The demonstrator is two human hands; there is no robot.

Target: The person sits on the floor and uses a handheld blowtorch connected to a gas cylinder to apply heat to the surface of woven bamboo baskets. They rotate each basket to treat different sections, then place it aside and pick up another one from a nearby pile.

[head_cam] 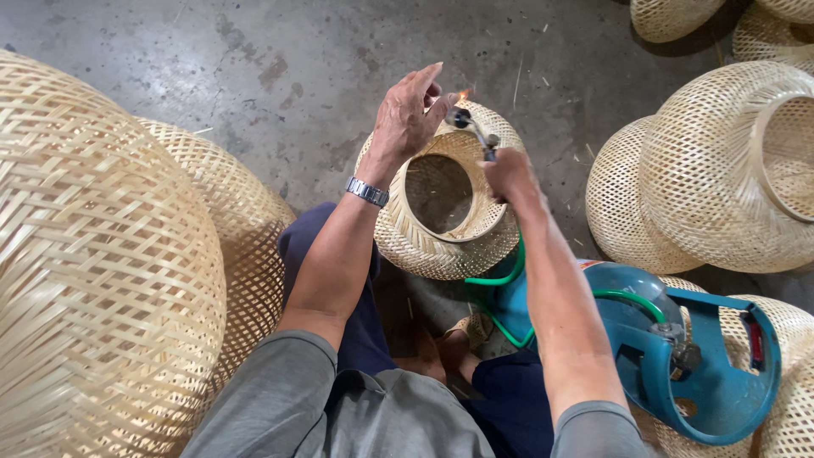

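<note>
A small woven bamboo shade (428, 246) with a round opening rests between my knees. My left hand (409, 114) lies on its far rim with fingers spread and lifted, a metal watch on the wrist. My right hand (509, 174) grips a gas torch (469, 125) whose small flame burns at the rim beside my left fingertips. A green hose (500, 278) runs from the torch down to a blue gas cylinder (678, 356) at my right side.
Two large woven shades (102, 271) stand at the left. More woven shades (721, 170) lie at the right and top right. The floor is grey concrete (280, 68) with bamboo slivers scattered on it.
</note>
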